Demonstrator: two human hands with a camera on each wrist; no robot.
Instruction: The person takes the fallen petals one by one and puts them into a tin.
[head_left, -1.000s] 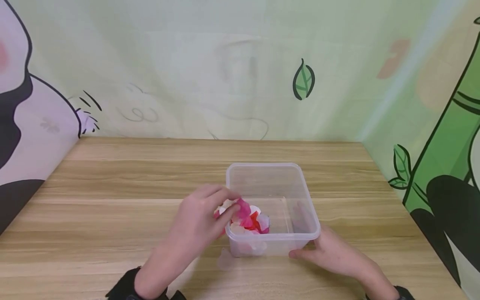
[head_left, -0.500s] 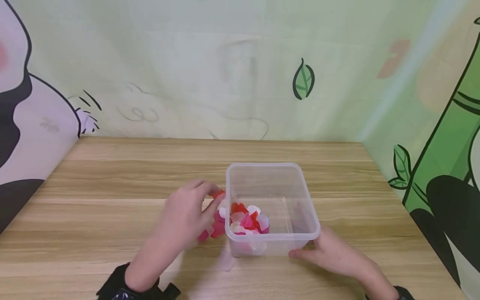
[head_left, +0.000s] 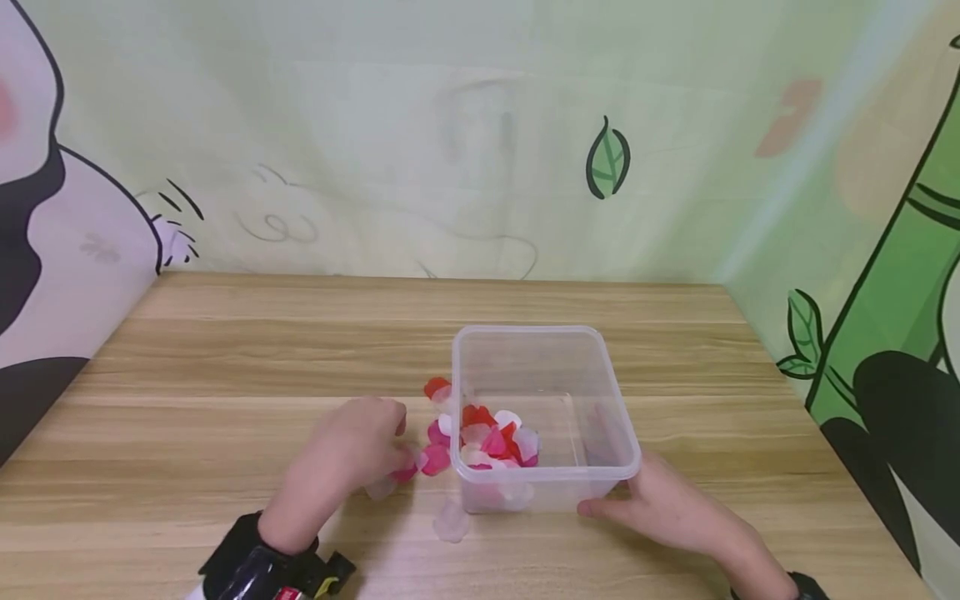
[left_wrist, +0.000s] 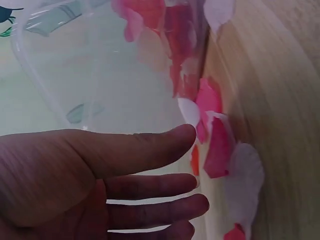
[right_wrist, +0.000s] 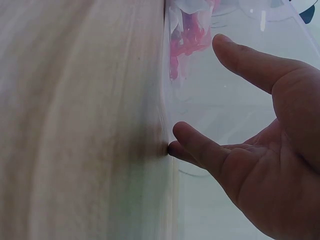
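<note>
A clear plastic container [head_left: 547,473] stands on the table with red, pink and white flower petals [head_left: 498,442] heaped at its left side. More petals [head_left: 435,460] lie loose along the outside of its left wall. My left hand [head_left: 348,446] is low over the table beside these, its fingertips near a pink petal [left_wrist: 218,150]. In the left wrist view its thumb and fingers are apart, with nothing seen between them. My right hand [head_left: 667,504] rests against the container's near right corner, fingers [right_wrist: 200,145] spread and fairly straight.
A pale petal [head_left: 451,522] lies in front of the container's near left corner. The wooden table [head_left: 262,333] reaches back to a cartoon-printed backdrop [head_left: 375,167], which also rises on both sides.
My left hand has drawn back from above the container, leftward and down to the loose petals. A pink petal it held is gone from its fingers. My right hand stays put.
</note>
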